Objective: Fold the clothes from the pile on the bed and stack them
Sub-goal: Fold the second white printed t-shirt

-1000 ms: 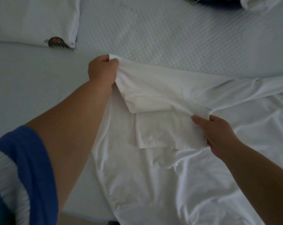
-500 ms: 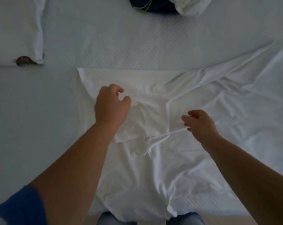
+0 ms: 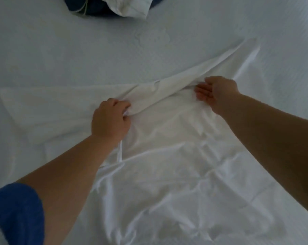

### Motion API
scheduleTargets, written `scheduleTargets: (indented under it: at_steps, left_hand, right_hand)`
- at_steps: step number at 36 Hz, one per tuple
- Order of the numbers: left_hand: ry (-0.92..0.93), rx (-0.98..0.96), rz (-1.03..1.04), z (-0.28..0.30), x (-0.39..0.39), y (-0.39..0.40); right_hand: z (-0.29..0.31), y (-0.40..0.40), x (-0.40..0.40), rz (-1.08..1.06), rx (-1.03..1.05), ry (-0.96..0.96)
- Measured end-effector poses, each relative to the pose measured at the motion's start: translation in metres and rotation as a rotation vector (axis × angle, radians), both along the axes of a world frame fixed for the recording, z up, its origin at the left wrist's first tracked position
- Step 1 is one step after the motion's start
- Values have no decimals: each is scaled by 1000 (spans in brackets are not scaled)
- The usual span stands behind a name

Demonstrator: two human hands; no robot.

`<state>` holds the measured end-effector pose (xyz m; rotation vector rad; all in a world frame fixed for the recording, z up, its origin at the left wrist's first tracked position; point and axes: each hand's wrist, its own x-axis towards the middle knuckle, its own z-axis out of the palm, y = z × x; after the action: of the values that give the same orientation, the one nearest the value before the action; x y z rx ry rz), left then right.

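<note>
On the bed (image 3: 52,55), seen from the head camera, a white garment (image 3: 167,174) lies spread across the pale textured cover, its crumpled body filling the near and right part of the view and one flat folded part reaching out to the left. A long ridge of the same cloth rises from the middle and runs up to the right, ending in a point on the cover. The left hand (image 3: 110,119) is at the lower end of that ridge, its fingers curled round a bunch of the fabric and gripping it. The right hand (image 3: 217,92) is further along the ridge, up and to the right; its thumb lies on top of the cloth and its fingers reach under the lifted edge, so it pinches the fabric between them. The two hands are apart, with the raised fold stretched between them. A blue sleeve (image 3: 15,214) covers the upper left arm at the lower left corner. At the far edge of the bed, well apart from the hands, sits the pile of clothes (image 3: 114,6), a dark blue piece with a white one bunched over it.
</note>
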<state>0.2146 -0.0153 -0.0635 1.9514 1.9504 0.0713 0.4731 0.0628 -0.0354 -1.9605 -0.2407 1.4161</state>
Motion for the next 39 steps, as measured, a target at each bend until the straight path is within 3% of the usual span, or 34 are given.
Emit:
scheduleTargets:
  at_steps: [7,14,21,25,32,36,39]
  left_hand:
    - [68,54,-21,2,8,-4]
    - [-5,194,166,19,-3,2]
    - [-142,320,97,54,-17,-18]
    - [-180,309,54,61,-22,-30]
    - [-215,237,-58,67,-38,-45]
    - [-215,174,-163,64,-45,-58]
    - [-207,128,-141,58,-45,-61]
  right_hand:
    - [0,33,7,-49,7,47]
    - [4,51,17,59,-63,170]
    - [33,11,27,-370,220,499]
    - [55,-31,42,-429,324,619]
    - [63,-112,71,-541,325,491]
    - [47,-155,83,-583,210,395]
    - [39,-170,90,-659,199,379]
